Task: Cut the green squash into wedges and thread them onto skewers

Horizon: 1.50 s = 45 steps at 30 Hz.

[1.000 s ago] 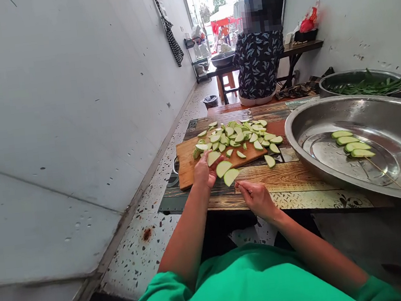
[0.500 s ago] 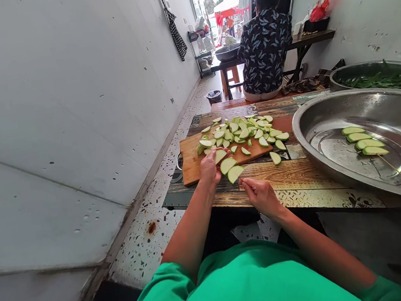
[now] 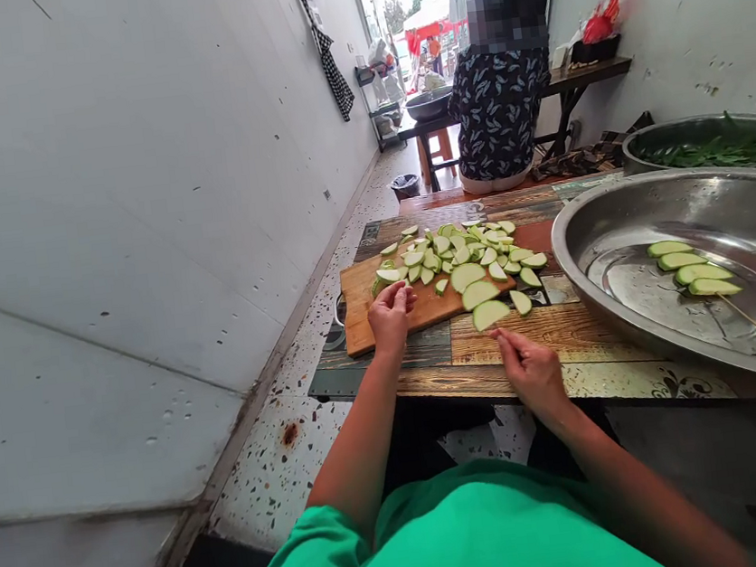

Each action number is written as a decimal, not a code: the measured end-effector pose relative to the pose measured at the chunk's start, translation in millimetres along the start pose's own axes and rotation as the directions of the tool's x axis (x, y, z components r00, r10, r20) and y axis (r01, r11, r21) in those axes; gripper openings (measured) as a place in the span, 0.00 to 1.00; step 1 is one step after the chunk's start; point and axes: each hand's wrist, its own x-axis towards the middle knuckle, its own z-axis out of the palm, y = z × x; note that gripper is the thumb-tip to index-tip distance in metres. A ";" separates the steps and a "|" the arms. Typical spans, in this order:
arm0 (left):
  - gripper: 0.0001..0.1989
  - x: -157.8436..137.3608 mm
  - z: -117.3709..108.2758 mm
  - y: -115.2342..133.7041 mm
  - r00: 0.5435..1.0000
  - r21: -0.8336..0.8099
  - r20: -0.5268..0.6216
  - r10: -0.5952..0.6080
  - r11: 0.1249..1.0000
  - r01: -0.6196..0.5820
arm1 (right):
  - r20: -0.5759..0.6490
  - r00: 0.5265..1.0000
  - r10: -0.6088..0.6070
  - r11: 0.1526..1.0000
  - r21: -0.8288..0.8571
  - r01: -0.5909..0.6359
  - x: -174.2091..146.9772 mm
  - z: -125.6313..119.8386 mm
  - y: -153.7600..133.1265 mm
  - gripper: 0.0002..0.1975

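My right hand is closed around the lower end of a thin skewer, which is mostly hidden. Three pale green half-round zucchini slices are threaded on it, one above another, over the right part of the wooden cutting board. At the board's left side, my left hand has its fingers pinched together beside the heap of loose zucchini slices. Whatever is between those fingertips is too small to tell.
A wide steel basin stands on the right, with a skewer of zucchini slices inside. Behind it is a bowl of green vegetables. A person sits with their back to me. A white wall runs along the left.
My right hand has moved right with the skewer, away from my left hand. The third slice, previously at my left fingers, is now clear of them on the skewer. My left fingers have closed.
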 end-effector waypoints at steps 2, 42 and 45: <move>0.05 7.2 3.4 -4.3 0.996 0.131 0.034 0.081 0.988 -0.084 | -0.012 1.000 0.017 0.998 -0.055 -0.018 -0.4 -14.3 8.6 0.17; 0.10 92.8 -39.5 52.8 0.930 0.685 0.217 0.298 0.632 -0.363 | -0.096 0.989 0.109 0.987 -0.110 -0.120 -4.7 -34.2 19.7 0.22; 0.17 93.3 -51.0 47.5 0.877 0.694 0.409 0.252 0.538 -0.478 | -0.097 0.990 0.102 0.987 -0.117 -0.113 -4.3 -33.4 19.9 0.22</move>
